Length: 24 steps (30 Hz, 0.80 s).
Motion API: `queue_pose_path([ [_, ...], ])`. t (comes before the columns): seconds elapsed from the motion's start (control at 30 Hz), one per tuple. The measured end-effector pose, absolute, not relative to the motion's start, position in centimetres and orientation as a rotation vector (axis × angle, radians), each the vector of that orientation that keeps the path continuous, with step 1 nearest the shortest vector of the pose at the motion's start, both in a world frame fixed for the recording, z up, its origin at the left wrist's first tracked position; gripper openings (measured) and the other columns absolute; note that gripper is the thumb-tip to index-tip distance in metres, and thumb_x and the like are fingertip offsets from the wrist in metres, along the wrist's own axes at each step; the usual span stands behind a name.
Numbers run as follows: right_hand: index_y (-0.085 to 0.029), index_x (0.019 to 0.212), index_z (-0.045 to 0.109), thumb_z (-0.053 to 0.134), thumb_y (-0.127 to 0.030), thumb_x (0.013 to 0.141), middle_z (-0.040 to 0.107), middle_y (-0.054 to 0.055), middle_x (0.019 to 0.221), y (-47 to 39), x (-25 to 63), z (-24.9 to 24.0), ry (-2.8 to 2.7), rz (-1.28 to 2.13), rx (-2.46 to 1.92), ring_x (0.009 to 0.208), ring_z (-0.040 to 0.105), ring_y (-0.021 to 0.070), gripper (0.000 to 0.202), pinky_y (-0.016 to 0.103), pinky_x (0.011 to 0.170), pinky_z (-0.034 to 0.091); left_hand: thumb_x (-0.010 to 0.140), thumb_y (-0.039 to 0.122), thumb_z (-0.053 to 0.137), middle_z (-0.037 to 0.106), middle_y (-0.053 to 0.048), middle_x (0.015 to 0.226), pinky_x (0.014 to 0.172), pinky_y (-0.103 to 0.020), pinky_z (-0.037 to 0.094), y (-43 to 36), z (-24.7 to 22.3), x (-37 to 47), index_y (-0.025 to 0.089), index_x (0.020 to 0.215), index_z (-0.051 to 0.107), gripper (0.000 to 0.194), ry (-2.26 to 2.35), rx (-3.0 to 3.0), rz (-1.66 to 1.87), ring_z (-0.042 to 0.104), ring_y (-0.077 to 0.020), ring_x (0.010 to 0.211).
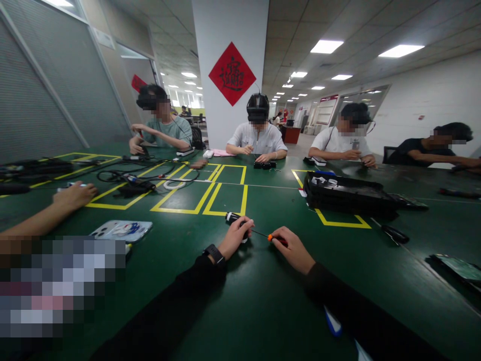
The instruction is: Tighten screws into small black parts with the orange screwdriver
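Observation:
My left hand (pixel 236 236), with a black watch on its wrist, is closed around a small black cylindrical device (pixel 232 217) just above the green table (pixel 240 311). Part of the device is covered by my fingers. To the right, my right hand (pixel 293 246) grips a screwdriver (pixel 280 240) with a red and black handle and an orange collar. Its thin shaft points left, toward the device. Whether the tip touches the device is too small to tell.
A black tray (pixel 345 193) stands at the right, with a black-handled tool (pixel 394 234) nearer. Cables (pixel 131 180) and a white ring (pixel 175 184) lie left. A phone (pixel 122 230) lies by a neighbour's arm (pixel 33 215). Several people sit across the table.

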State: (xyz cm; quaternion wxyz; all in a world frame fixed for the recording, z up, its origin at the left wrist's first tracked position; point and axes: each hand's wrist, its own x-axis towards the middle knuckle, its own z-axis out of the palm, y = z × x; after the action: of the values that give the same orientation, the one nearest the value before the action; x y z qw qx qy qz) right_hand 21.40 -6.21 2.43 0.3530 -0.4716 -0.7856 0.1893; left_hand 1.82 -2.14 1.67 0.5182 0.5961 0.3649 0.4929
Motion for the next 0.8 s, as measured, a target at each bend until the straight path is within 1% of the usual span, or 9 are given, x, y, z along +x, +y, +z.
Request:
queue_pose_path([
  [0.1,-0.018,0.088,0.055,0.050,-0.023,0.078,0.055,0.003,0.086,-6.35,21.39,2.50,-1.999,0.513,-1.234,0.080,0.051,0.0147,0.012,0.029,0.075,0.041,0.075,0.046,0.047,0.048,0.002,0.065,0.057,-0.020,0.040,-2.27,1.94,1.88,0.015,0.073,0.052,0.032,0.857,1.378,1.185,0.048,-0.0079,0.057],
  [0.2,-0.018,0.089,0.054,0.052,-0.023,0.077,0.055,0.002,0.087,-6.38,21.42,2.60,-2.002,0.546,-1.215,0.082,0.051,0.0143,0.014,0.029,0.076,0.041,0.076,0.046,0.044,0.048,0.001,0.067,0.057,-0.020,0.041,-2.34,2.06,1.91,0.014,0.073,0.052,0.033,0.831,1.354,1.184,0.048,-0.0081,0.058],
  [0.3,-0.017,0.089,0.056,0.047,-0.025,0.080,0.056,0.004,0.087,-6.23,21.52,2.57,-2.011,0.542,-1.220,0.082,0.051,0.0149,0.014,0.029,0.075,0.041,0.077,0.047,0.043,0.047,0.000,0.067,0.057,-0.020,0.041,-2.37,2.07,1.94,0.014,0.073,0.052,0.034,0.839,1.340,1.194,0.048,-0.0084,0.058],
  [0.43,-0.016,0.083,0.059,0.041,-0.026,0.084,0.057,0.005,0.085,-6.08,21.59,2.42,-2.028,0.515,-1.232,0.081,0.052,0.0156,0.021,0.030,0.075,0.041,0.076,0.048,0.043,0.048,-0.001,0.066,0.056,-0.021,0.041,-2.35,2.02,1.94,0.013,0.072,0.052,0.036,0.876,1.341,1.201,0.048,-0.0089,0.057],
  [0.6,-0.018,0.090,0.059,0.047,-0.026,0.081,0.059,0.004,0.087,-6.35,21.37,2.46,-1.998,0.561,-1.245,0.081,0.054,0.0148,0.017,0.028,0.074,0.042,0.078,0.046,0.041,0.047,0.000,0.063,0.055,-0.021,0.040,-2.20,1.86,1.82,0.013,0.073,0.052,0.036,0.851,1.325,1.223,0.048,-0.0086,0.055],
  [0.8,-0.017,0.090,0.059,0.050,-0.026,0.078,0.060,0.003,0.086,-6.49,21.15,2.54,-1.960,0.605,-1.237,0.080,0.056,0.0144,0.017,0.028,0.074,0.043,0.075,0.048,0.042,0.046,0.000,0.060,0.051,-0.020,0.040,-2.03,1.65,1.99,0.013,0.069,0.052,0.036,0.888,1.270,1.253,0.045,-0.0080,0.051],
])
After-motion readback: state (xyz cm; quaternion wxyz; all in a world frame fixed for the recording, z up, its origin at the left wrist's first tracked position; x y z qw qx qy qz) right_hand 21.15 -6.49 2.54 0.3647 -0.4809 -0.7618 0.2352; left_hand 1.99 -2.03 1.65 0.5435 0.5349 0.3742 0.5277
